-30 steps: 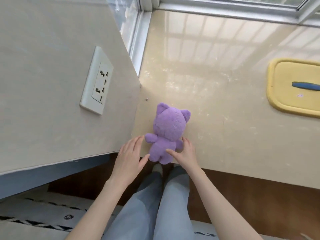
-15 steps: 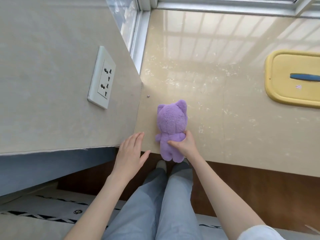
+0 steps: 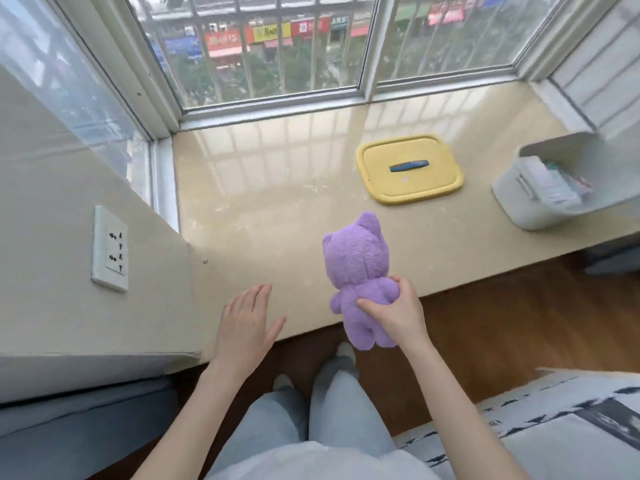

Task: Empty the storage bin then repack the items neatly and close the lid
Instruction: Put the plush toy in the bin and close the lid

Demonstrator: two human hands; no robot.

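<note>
**Kid:** Where is the purple toy [image 3: 356,268] now?

**Helper:** It is in your right hand [image 3: 393,311]. Your thumb and fingers squeeze its soft middle, and its head points up toward the window. It hangs over the front edge of the ledge [image 3: 277,209].

**Kid:** And your other hand?

**Helper:** Your left hand [image 3: 246,323] is flat and spread wide. It holds nothing and floats just above the ledge, near the toy.

**Kid:** Where is the bin?

**Helper:** The white bin [image 3: 550,188] sits far to your right on the ledge. You can see some things inside it. The yellow lid [image 3: 410,169] lies off the bin, flat on the ledge between the toy and the bin.

**Kid:** So is the job nearly done?

**Helper:** I think not. The toy is out, things are in the bin, and the lid is not yet on. I cannot tell if you are emptying or packing.
</note>
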